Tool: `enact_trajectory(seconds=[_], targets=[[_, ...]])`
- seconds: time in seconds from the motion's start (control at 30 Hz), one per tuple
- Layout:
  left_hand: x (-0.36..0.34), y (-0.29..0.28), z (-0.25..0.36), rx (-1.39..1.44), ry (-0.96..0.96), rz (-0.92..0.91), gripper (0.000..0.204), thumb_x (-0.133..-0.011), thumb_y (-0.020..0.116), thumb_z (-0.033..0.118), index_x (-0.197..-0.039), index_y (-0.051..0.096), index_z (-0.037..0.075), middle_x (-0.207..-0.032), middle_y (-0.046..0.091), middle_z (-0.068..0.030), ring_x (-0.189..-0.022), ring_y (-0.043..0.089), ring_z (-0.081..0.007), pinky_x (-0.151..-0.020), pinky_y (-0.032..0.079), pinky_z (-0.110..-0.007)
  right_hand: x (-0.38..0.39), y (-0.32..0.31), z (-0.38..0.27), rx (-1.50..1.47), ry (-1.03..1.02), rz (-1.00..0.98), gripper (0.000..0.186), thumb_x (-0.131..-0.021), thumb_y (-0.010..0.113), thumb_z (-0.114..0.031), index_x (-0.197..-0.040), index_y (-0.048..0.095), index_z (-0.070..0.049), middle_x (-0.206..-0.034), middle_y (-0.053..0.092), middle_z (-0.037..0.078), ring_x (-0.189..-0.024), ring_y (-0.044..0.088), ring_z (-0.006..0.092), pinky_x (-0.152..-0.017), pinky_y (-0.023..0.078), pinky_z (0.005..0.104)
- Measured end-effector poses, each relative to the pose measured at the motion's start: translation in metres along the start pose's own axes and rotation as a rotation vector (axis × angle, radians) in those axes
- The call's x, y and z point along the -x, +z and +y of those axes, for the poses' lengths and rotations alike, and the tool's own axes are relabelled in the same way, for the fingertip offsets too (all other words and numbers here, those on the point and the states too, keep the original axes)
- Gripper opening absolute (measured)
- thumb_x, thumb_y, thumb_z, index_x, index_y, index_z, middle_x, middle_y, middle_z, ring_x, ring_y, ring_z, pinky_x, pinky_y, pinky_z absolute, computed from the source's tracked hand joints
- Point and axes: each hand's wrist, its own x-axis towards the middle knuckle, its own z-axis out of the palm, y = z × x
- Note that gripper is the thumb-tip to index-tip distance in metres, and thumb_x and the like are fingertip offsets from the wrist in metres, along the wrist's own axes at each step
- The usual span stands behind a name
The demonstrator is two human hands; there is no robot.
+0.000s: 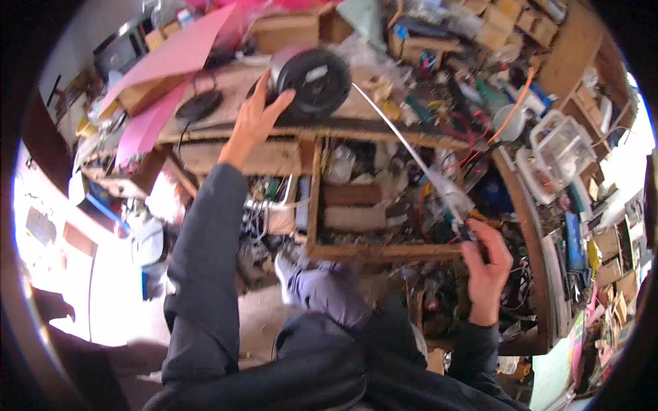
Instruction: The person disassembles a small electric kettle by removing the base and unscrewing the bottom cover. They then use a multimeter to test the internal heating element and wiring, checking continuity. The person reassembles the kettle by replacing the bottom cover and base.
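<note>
On the workbench lies a kettle-like round appliance, its dark base turned up towards me and its silvery side showing at the left. My left hand grips that side, thumb and fingers spread around it. To its left rests a flat black disc with a thin cord. Over the open drawer, near its front right corner, my right hand is closed, thumb against fingers. Something small and dark is at its fingertips, too blurred to name. A thin white strip or rod slants from beside the appliance towards this hand.
Loose parts and wires crowd the drawer. Pink sheets stand at the back left, near a cardboard box. A clear plastic container and an orange cable lie at the right. More clutter covers the bench's back.
</note>
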Motion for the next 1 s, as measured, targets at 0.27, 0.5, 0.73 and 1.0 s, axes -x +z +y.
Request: enact_trajectory(seconds=[0.27,0.5,0.73,1.0], targets=[[-0.013,0.012,-0.009,-0.015,0.060,0.078,0.080,-0.097,0.067,0.045,-0.155,0.040,-0.004,-0.113,0.071,-0.0335,-0.111,0.067,-0.0496,-0.097,0.052,-0.050,-0.148,0.093,0.026,0.335,-0.263,-0.082,0.031,-0.096,0.070,-0.015,-0.126,0.069,-0.012,-0.111,0.073,0.017,-0.098,0.070,0.0397,-0.080,0.056,0.0464],[-0.022,0.012,-0.024,-0.068,0.057,-0.017,0.098,-0.089,0.070,0.056,-0.162,0.030,0.004,-0.120,0.068,-0.0343,-0.116,0.066,-0.0490,-0.100,0.050,-0.051,-0.245,0.164,0.038,0.667,-0.382,-0.346,0.040,-0.095,0.065,-0.020,-0.135,0.062,-0.018,-0.107,0.067,0.019,-0.099,0.069,0.0411,-0.082,0.057,0.0542],[-0.024,0.027,-0.028,0.162,0.135,0.004,0.110,-0.079,0.080,0.057,-0.159,0.035,-0.003,-0.116,0.069,-0.0328,-0.108,0.068,-0.0466,-0.098,0.050,-0.048,-0.415,0.180,0.029,0.465,-0.267,-0.499,0.042,-0.086,0.074,-0.043,-0.116,0.076,-0.012,-0.110,0.076,0.018,-0.105,0.073,0.0363,-0.089,0.058,0.0489],[0.000,0.000,-0.054,-0.025,0.046,-0.084,0.110,-0.083,0.077,0.063,-0.157,0.036,-0.008,-0.130,0.062,-0.0320,-0.113,0.060,-0.0453,-0.103,0.046,-0.052,-0.720,0.208,-0.080,-1.082,-0.091,-0.269,0.038,-0.110,0.052,-0.041,-0.118,0.067,-0.007,-0.102,0.073,0.012,-0.087,0.072,0.0226,-0.073,0.060,0.0358]])
